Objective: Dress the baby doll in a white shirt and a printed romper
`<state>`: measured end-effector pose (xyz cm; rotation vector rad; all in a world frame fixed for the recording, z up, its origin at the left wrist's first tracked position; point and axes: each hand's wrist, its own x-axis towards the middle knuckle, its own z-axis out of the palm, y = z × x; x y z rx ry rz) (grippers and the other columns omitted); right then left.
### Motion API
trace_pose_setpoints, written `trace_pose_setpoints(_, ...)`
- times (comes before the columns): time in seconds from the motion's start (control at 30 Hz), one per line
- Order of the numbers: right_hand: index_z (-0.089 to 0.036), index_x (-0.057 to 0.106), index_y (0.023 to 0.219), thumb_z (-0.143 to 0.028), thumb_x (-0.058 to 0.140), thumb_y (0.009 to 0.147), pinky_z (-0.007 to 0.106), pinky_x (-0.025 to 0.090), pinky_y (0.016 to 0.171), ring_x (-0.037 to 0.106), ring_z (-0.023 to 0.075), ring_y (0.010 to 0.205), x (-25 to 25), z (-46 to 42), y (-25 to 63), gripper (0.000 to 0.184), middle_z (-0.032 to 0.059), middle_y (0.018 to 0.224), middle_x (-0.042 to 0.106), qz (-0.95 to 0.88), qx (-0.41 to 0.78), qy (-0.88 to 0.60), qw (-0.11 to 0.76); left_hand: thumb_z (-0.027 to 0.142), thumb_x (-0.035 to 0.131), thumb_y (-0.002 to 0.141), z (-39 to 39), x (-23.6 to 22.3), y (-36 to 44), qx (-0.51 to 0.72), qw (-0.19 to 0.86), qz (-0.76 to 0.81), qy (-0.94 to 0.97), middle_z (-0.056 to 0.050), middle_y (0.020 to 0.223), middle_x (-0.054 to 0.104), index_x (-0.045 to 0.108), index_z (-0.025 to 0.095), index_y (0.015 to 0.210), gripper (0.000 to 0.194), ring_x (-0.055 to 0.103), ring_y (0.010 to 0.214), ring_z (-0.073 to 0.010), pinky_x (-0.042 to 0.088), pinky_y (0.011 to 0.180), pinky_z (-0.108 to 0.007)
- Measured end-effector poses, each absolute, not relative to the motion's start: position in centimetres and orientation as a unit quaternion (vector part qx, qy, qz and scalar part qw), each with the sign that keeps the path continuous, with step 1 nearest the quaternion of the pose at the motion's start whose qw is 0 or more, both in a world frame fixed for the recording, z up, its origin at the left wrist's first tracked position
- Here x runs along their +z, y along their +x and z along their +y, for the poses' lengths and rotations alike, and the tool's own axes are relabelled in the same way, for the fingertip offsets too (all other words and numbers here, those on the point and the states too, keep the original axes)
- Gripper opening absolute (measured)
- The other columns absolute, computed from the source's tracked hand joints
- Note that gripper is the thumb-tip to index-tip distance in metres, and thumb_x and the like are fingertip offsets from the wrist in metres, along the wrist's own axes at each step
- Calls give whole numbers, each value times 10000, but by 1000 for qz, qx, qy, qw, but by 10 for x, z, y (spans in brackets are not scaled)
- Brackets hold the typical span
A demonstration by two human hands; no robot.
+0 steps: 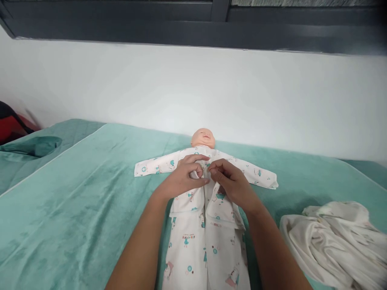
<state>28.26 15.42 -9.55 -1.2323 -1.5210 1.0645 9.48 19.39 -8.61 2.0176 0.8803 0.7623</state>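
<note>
A baby doll [203, 137] lies on its back, its head toward the wall. It wears a white printed baby top [188, 203] with both sleeves spread wide, and matching printed trousers [187, 249] stretch toward me. Over the chest, my left hand [186, 175] has its thumb and fingers curved apart at the front opening of the top. Close beside it, my right hand [229, 179] pinches the right front edge of the top between thumb and fingers. Whether the left fingertips touch the cloth is hard to make out.
A teal bed cover [75, 193] lies under everything. To the right is a crumpled heap of white cloth [332, 237]. A white wall [193, 84] stands behind, below a dark window frame [121, 24]. A red and black object [12, 125] sits at the far left.
</note>
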Motion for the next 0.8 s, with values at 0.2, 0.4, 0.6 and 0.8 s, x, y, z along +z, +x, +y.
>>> trace_pose_setpoints(0.2,-209,622,780,-481,584,879,253,277,513,349,108,557,-94,156,289,292,-47,590,394,-611,342,-552,453,357,599,850,203,-95,92,419,371,420,714,-39,1251,604,361,199,617,368,576,1130,-212,447,963,-346)
trace_pose_setpoints(0.4,-235,634,973,-519,651,789,258,356,512,458,122,562,-94,162,304,339,-26,721,532,-546,263,-641,470,356,615,784,212,-102,86,375,359,584,624,55,655,476,417,227,693,254,471,560,-125,386,544,-257)
trace_pose_setpoints(0.6,-220,574,1112,-528,662,748,343,481,653,651,229,795,-110,175,305,485,80,1003,673,-514,268,-708,403,232,548,791,219,-106,78,426,266,638,584,-9,932,632,532,234,866,77,594,829,-186,452,742,-311)
trace_pose_setpoints(0.8,-204,606,1103,-375,628,744,349,486,620,666,246,764,-119,178,357,398,107,988,718,-485,312,-695,430,92,478,771,224,-113,57,377,136,729,555,-91,1122,634,542,257,989,281,615,966,-280,461,778,-408)
